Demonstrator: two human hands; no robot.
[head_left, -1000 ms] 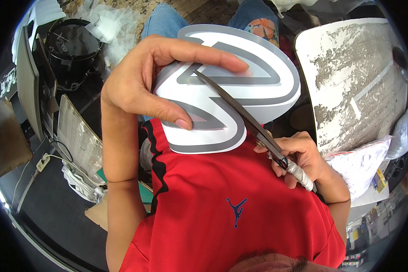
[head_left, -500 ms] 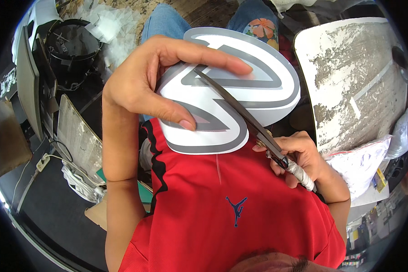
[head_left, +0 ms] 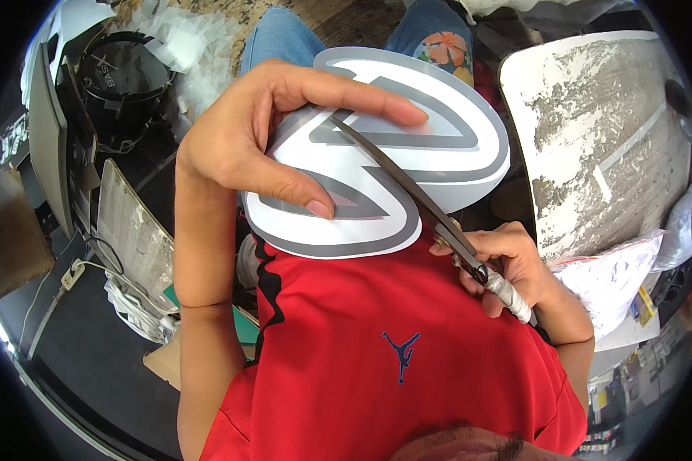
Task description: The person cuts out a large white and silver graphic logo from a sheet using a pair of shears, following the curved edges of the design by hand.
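Observation:
A white, rounded sheet cutout [head_left: 365, 165] with grey bands is held above my lap. My left hand [head_left: 254, 134] grips its left side, with thumb and forefinger spread across the face and the other fingers hidden behind. A large pair of dark scissors [head_left: 407, 188] lies diagonally over the sheet, its tip near my left forefinger. Pale wrapping covers the visible handle. My right hand [head_left: 511, 265] is closed around the scissor handles, to the right of the sheet. The blades look nearly together, and their lower part is hard to make out.
On the right stands a worn board with peeling white paint [head_left: 592, 146], with a clear plastic bag [head_left: 611, 273] below it. Pale scraps [head_left: 188, 54] and a black round container [head_left: 123, 84] are at the upper left. A white cable [head_left: 123, 280] hangs at the left.
The lower lobe of the sheet has swung left and slightly up, toward my left wrist. My left thumb has shifted very slightly. The scissors and my right hand stay in nearly the same place.

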